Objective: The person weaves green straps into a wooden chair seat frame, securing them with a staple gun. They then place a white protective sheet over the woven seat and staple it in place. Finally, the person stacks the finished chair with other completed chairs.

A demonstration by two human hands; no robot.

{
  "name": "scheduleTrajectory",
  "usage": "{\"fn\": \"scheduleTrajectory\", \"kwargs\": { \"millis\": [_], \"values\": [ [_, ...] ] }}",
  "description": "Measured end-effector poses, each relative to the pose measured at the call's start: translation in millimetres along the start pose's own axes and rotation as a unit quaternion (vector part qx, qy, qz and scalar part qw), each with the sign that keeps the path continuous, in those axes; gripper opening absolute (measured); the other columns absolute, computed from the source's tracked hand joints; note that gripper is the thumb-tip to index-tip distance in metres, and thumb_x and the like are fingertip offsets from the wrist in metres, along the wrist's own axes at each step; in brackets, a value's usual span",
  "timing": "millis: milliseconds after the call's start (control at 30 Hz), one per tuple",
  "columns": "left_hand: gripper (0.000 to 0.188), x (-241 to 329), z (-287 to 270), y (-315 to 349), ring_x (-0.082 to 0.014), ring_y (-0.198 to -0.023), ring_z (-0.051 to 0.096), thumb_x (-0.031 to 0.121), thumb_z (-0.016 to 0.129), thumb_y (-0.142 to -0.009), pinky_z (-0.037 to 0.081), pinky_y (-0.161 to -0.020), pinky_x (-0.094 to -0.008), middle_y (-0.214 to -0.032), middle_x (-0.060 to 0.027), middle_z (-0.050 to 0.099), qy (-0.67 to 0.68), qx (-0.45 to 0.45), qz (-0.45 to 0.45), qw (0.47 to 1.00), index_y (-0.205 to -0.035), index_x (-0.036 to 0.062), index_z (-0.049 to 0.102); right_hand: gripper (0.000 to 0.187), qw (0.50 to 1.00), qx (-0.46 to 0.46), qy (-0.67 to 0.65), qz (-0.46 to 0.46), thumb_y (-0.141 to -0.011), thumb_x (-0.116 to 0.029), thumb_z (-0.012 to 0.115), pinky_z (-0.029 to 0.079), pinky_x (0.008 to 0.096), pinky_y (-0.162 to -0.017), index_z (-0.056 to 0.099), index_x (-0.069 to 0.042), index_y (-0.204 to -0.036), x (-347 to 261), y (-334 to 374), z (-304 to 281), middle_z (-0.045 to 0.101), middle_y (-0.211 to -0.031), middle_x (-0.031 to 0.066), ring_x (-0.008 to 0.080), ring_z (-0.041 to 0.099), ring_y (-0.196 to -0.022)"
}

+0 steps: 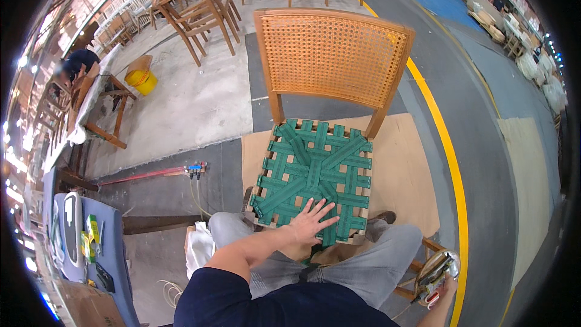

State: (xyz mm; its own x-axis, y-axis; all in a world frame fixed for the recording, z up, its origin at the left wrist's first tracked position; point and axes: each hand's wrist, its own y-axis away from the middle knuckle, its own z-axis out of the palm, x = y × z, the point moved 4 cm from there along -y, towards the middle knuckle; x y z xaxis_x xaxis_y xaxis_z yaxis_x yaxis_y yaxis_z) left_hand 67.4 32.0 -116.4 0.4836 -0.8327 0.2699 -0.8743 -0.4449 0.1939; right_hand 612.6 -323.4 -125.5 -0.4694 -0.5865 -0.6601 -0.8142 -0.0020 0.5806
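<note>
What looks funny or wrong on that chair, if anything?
The slanting green straps on the chair look a bit odd: they run diagonally over the green webbing, which is woven in a straight grid.

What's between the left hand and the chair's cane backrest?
In the head view, green webbing stretches ahead of the left hand, then an open gap shows floor below the cane backrest.
</note>
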Motion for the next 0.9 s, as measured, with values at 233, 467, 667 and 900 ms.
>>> {"fn": "scheduleTrajectory", "kwargs": {
  "millis": [233, 467, 667, 900],
  "values": [
    [0.111, -47.0, -16.0, 45.1, -0.0364, -0.165, 0.007, 0.035, 0.088, -0.08, 0.014, -0.13, -0.0638, -0.18, -0.0089, 0.002, 0.01, -0.099, -0.108, 0.989, -0.169, 0.0404, 0.022, 0.054, 0.954, 0.062, 0.137, -0.26, -0.095, -0.018, 0.077, 0.051, 0.0411, -0.103, 0.062, 0.013, -0.135, -33.4, 24.9, -1.5, 0.07, -0.131, 0.026, 0.0323, 0.068, -0.119],
    [0.067, -79.2, -11.6, 10.7, -0.0422, -0.126, 0.064, 0.044, 0.078, -0.089, 0.053, -0.106, -0.0496, -0.144, -0.0223, 0.061, 0.344, 0.149, -0.393, 0.84, -0.142, 0.0072, 0.061, 0.043, 0.899, -0.045, 0.134, -0.415, -0.097, -0.012, 0.074, 0.05, 0.0359, -0.105, 0.065, 0.006, -0.136, -99.0, 66.3, 124.9, 0.071, -0.128, 0.0158, 0.0252, 0.067, -0.116],
    [0.057, -72.7, 6.9, -14.5, -0.034, -0.105, 0.072, 0.049, 0.074, -0.095, 0.057, -0.089, -0.0461, -0.117, -0.0202, 0.071, 0.4, 0.177, -0.514, 0.738, -0.122, -0.0014, 0.068, 0.036, 0.867, -0.309, 0.023, -0.391, -0.1, -0.019, 0.073, 0.052, 0.0338, -0.101, 0.069, -0.005, -0.132, -88.8, 191.1, 330.2, 0.073, -0.122, 0.0087, 0.0186, 0.067, -0.112],
    [0.043, 100.0, 45.8, -14.0, -0.0194, -0.074, 0.064, 0.05, 0.059, -0.108, 0.05, -0.06, -0.0401, -0.092, -0.0036, 0.068, 0.812, 0.073, -0.344, 0.466, -0.123, 0.0094, 0.061, 0.056, 0.748, -0.609, 0.263, -0.019, -0.113, -0.048, 0.047, 0.056, 0.0434, -0.091, 0.059, -0.001, -0.141, -30.5, 279.0, 429.2, 0.072, -0.122, 0.0172, 0.0302, 0.069, -0.107]
  ]
}}
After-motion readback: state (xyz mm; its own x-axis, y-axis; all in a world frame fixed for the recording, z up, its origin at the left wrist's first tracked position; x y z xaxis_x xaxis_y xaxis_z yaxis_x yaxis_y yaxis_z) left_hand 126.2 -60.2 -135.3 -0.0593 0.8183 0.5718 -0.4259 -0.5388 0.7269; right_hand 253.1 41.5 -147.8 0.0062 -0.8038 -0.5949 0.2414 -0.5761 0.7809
